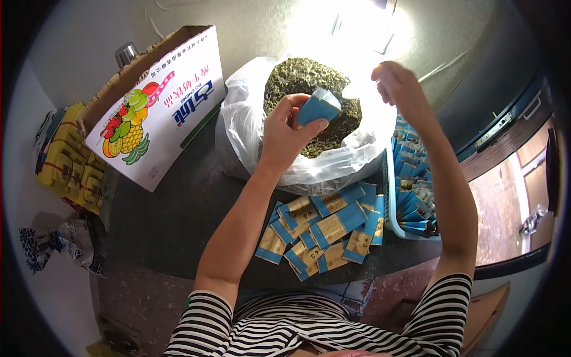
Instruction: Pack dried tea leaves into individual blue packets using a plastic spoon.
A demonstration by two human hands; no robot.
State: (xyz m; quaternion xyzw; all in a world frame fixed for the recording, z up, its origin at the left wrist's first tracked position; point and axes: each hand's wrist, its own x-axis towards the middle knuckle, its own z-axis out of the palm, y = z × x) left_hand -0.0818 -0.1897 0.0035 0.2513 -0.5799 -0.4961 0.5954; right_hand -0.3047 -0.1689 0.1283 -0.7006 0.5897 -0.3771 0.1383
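Note:
My left hand (283,127) grips a small blue packet (319,109), its open, pale-lined mouth tilted up and to the right. Beneath that packet, a translucent white plastic bag (241,118) stands with its mouth spread wide, nearly full of dried green leaves (308,73) that look like tea. My right hand (399,87) is raised over the bag's right side with curled fingers; strong glare hides whether anything is in them. In front of the bag lies a loose pile of flat blue-and-gold packets (337,225). Below my right forearm, a light-blue plastic basket (391,196) holds several upright blue packets (410,172).
An open cardboard carton (165,107) with printed fruit stands left of the bag on the dark table (169,232). Bundled yellow packs (71,165) and a crumpled plastic bag (76,243) are farther left. A bright lamp (348,26) glares at the back. A dark cabinet (504,120) stands at right.

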